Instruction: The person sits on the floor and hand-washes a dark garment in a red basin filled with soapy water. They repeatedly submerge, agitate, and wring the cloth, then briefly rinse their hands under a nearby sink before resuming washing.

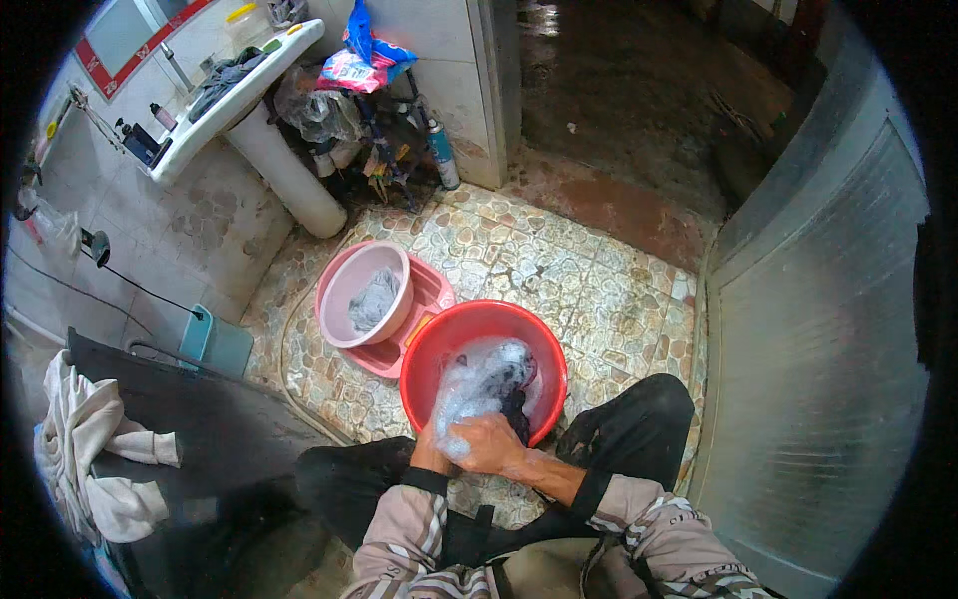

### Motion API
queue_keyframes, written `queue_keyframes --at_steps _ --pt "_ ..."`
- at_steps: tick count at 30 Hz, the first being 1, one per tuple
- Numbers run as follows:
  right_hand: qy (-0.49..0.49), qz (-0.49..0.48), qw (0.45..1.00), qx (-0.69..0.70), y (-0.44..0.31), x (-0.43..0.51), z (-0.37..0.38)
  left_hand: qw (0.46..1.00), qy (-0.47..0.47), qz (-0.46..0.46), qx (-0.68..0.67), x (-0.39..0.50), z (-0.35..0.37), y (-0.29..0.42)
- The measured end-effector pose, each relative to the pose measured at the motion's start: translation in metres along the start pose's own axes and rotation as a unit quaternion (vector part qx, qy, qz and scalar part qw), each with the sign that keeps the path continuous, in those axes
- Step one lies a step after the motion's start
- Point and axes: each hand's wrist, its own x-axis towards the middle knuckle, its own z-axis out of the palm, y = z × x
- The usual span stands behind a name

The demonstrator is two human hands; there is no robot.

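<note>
A red plastic basin (557, 374) stands on the floor between my knees, with soapy water and thick white suds (464, 389) in it. A dark wet cloth (515, 412), partly covered by foam, lies in the basin and reaches up to its near side. Over the near rim, my right hand (490, 443) is curled in a fist around the near end of the soaked cloth. Close against it on the left is my left hand (432, 449); foam and the right hand hide most of its fingers, so its grip cannot be made out.
A pale pink basin (400, 314) holding grey cloth (374, 299) sits in a larger pink tub (438, 288) beyond the red one. Left are a pedestal sink (288, 176), a teal bin (228, 344) and draped light clothing (105, 442). A door (808, 337) stands right.
</note>
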Motion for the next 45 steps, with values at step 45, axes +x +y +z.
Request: queue_keyframes --at_steps 45 --pt "-0.036 -0.061 0.989 0.129 0.069 0.040 -0.042 0.775 0.197 0.179 0.573 -0.014 -0.024 -0.009"
